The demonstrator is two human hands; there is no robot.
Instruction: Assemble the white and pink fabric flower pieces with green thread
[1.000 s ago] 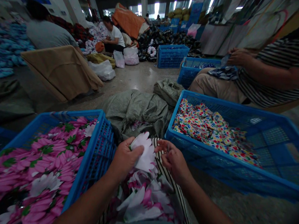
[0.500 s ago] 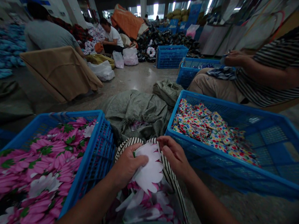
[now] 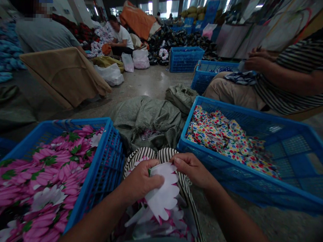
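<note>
Two hands, one white scalloped cloth piece (image 3: 163,191), held just above the person's lap:

- The left hand (image 3: 140,180) sits at the piece's left side, back of the hand up, its fingers (image 3: 151,179) curled closed and pinching the cloth against the palm side.
- The right hand (image 3: 192,170) lies nearly flat with its fingers (image 3: 180,160) extended and close together, at the top right edge of the piece; whether it has hold of the cloth, I cannot tell.
- The white piece hangs tilted between the hands, its petal-like scallops pointing down and right, with a small green patch showing at its left edge.
- Below it, a loose pile of white-and-pink cut cloth (image 3: 157,228) lies in the lap on a striped black-and-white cloth (image 3: 146,154).
- To the left, a blue plastic crate (image 3: 107,158) holds pink flower-print fabric (image 3: 40,166), right beside the left forearm.
- To the right, a second blue crate (image 3: 254,189) holds multicoloured dotted fabric (image 3: 227,141).
- Ahead, a grey-green sack (image 3: 148,124) lies on the floor — and a co-worker in a striped shirt (image 3: 303,66) sits at right, hands together over dark patterned cloth (image 3: 241,78).
</note>
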